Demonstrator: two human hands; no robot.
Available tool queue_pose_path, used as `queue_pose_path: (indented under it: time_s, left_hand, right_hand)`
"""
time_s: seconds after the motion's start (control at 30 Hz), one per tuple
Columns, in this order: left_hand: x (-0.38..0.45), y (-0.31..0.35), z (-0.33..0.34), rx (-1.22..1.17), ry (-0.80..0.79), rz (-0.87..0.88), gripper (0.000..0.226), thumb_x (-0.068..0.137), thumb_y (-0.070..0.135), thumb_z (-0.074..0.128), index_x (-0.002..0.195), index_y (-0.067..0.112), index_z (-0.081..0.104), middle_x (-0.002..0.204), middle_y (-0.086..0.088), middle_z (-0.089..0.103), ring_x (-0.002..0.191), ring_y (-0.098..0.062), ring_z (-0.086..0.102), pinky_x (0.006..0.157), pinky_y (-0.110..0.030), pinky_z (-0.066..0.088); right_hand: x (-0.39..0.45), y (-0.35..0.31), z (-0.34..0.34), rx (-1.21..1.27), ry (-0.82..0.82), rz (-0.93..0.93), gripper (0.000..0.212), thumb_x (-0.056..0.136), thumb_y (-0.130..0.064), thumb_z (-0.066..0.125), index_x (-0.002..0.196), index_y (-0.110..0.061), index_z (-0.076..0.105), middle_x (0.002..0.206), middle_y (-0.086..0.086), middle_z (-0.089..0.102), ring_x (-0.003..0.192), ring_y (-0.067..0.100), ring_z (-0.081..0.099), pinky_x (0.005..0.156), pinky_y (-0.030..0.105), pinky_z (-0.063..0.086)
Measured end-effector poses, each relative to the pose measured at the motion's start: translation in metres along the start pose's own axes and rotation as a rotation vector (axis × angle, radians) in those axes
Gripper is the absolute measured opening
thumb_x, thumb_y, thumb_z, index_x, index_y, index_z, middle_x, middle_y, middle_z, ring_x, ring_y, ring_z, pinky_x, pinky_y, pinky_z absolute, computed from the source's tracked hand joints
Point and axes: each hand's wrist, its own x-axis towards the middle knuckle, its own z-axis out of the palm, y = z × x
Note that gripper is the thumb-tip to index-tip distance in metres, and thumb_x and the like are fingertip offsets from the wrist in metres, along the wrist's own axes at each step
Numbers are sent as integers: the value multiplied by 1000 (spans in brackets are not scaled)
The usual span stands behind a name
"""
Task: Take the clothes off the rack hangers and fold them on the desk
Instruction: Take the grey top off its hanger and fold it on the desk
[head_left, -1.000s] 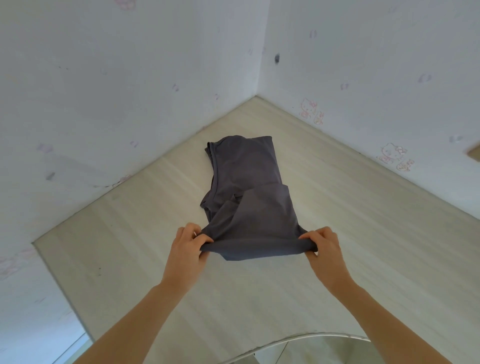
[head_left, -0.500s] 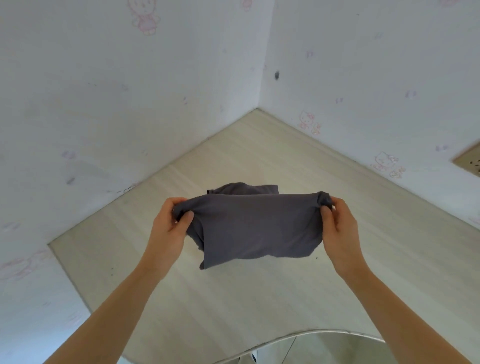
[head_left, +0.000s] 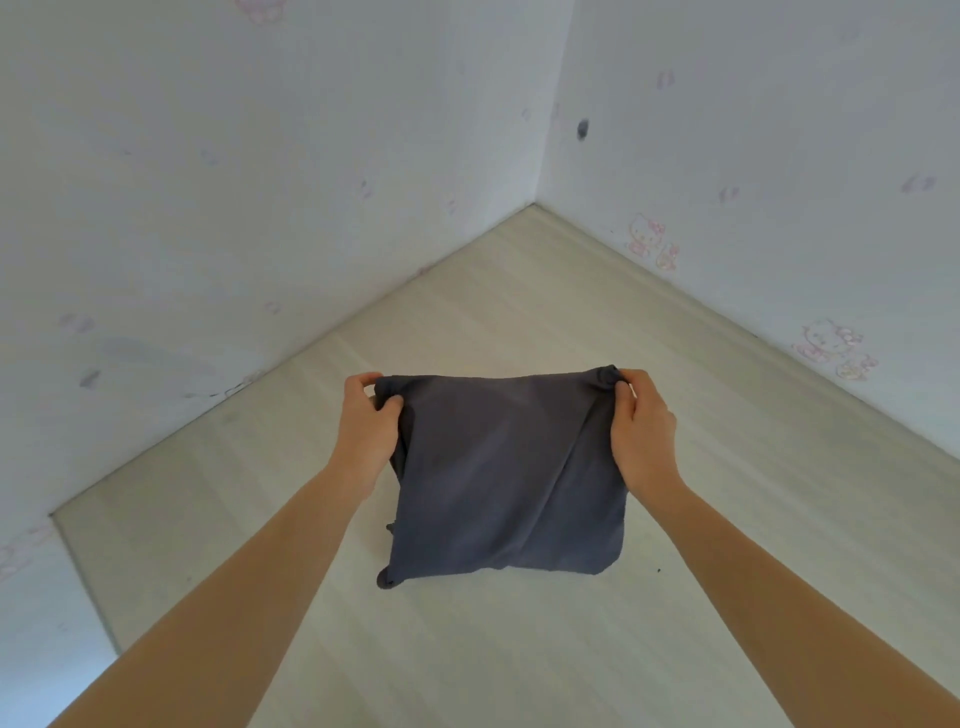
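Head view: left hand (head_left: 366, 423) and right hand (head_left: 641, 428) each pinch the folded grey garment's (head_left: 506, 478) top corners.

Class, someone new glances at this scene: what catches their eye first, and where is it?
The dark grey garment, folded to a rough square at centre, its lower edge on the pale desk. The left hand and right hand pinch its top corners. Faint cartoon stickers dot the right wall.

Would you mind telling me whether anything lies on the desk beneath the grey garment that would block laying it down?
Nothing visible does. The grey garment hangs from the left hand and right hand over bare desk.
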Motion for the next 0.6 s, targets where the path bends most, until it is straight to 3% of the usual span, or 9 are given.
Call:
queue_pose_path:
  time_s: [0.07, 0.17, 0.3, 0.4, 0.5, 0.6]
  left_hand:
    - [20, -7, 11, 8, 90, -43, 29, 98, 15, 50, 126, 20, 40, 114, -3, 60, 96, -17, 60, 77, -29, 48]
    - [26, -21, 25, 140, 199, -42, 29, 94, 33, 59, 114, 16, 46, 106, 0, 56, 97, -21, 59, 81, -35, 49]
    - [15, -45, 38, 420, 119, -62, 45, 80, 52, 70, 96, 12, 56, 110, -4, 53, 89, -19, 58, 76, -32, 48]
    - [-2, -57, 40, 501, 127, -35, 41, 80, 49, 72, 85, 10, 58, 106, -6, 53, 76, -10, 54, 67, -23, 40]
    - [-20, -61, 42, 535, 170, -6, 27, 90, 39, 62, 89, 12, 56, 106, -1, 49, 77, -10, 51, 74, -27, 40]
    - [-29, -65, 45, 555, 202, 25, 20, 99, 32, 50, 98, 13, 54, 99, -1, 56, 83, -19, 55, 74, -29, 41]
  right_hand:
    - [21, 6, 16, -15, -30, 28, 24, 105, -22, 31, 113, -20, 53, 80, -5, 56, 68, 4, 51, 56, 15, 35]
    - [36, 20, 37, -43, -88, 64, 22, 105, -26, 29, 109, -19, 50, 74, 4, 56, 63, 18, 52, 51, 27, 35]
    - [43, 34, 52, -51, -174, 246, 28, 104, -35, 30, 119, -15, 42, 81, 2, 55, 69, 19, 55, 56, 33, 39]
    - [25, 38, 48, -2, -223, 324, 39, 101, -45, 35, 131, -20, 30, 93, -2, 56, 79, 17, 57, 72, 37, 47]
    - [-8, 46, 39, -12, -241, 287, 50, 97, -49, 41, 137, -24, 25, 111, -4, 57, 96, 21, 60, 82, 39, 49]
    - [-32, 56, 40, -113, -250, 285, 41, 96, -46, 46, 122, -15, 38, 108, -5, 55, 94, 21, 59, 81, 40, 50]
